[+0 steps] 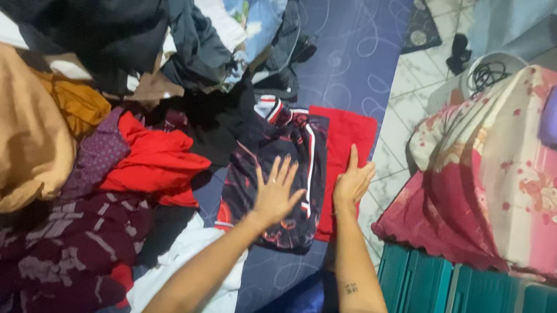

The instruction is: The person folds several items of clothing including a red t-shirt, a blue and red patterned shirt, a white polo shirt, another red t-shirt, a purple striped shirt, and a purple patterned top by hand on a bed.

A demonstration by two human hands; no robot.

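The left hand (276, 194) is pressing flat, fingers spread, on the dark patterned garment (283, 172); the right hand (352, 183), open, is steadying its right edge over the red cloth (348, 141); keeping both palms flat is likely smoothing it best.

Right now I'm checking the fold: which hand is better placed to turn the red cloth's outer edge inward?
Likely the right hand: it rests on the red cloth, while the left hand lies flat on the dark patterned garment.
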